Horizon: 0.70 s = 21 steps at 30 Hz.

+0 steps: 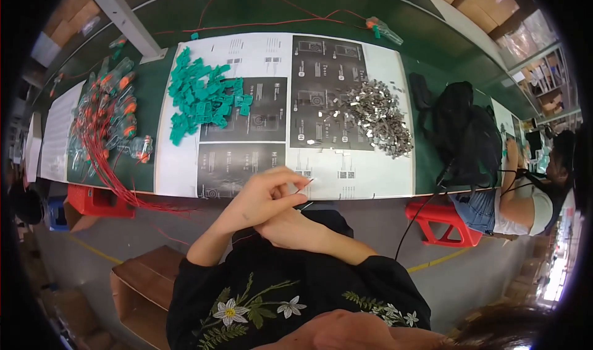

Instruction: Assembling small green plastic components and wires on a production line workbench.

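Just past the front edge of the table, my left hand pinches the thin end of a red wire between thumb and forefinger. My right hand lies crossed under my left wrist, its fingers mostly hidden, so I cannot see what they hold. A small, thin, pale bit shows by the left thumb, too small to name. Beyond my hands, a pile of green plastic pieces lies to the left on the printed sheets. On the right is a heap of small grey and silver metal parts.
Clear plastic pieces with orange ends and a bundle of red wires fill the table's left. A black bag stands right. Red stools, a cardboard box and a seated person are around the table.
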{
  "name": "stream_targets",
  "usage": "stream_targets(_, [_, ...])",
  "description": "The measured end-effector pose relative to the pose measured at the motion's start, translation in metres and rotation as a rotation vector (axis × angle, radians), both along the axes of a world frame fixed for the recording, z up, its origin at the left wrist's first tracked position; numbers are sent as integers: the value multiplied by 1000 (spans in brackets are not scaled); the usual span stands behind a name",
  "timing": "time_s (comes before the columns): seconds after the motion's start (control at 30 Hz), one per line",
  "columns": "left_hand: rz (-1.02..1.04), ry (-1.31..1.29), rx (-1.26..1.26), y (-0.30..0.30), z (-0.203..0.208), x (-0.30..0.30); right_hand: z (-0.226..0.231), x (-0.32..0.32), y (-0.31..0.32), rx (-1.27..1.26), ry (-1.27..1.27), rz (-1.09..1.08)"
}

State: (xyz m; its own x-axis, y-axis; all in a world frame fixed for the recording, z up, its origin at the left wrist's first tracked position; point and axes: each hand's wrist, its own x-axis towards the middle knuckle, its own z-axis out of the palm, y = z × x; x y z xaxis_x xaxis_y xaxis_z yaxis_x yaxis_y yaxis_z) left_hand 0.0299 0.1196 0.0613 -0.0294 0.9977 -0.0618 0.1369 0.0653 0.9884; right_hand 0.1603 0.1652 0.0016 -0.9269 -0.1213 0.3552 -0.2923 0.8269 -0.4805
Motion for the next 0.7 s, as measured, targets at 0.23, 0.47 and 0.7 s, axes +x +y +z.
stream_targets(0.23, [100, -304, -195, 1, -4, -6, 27, 0, -2, -86, -216, -10])
stream_targets(0.47, [169, -552, -267, -11, -15, -13, 63, 36, 24, -818, 171, -721])
stream_targets(0.7, [140, -682, -147, -4, -30, -2, 44, 34, 38, -1165, 75, -757])
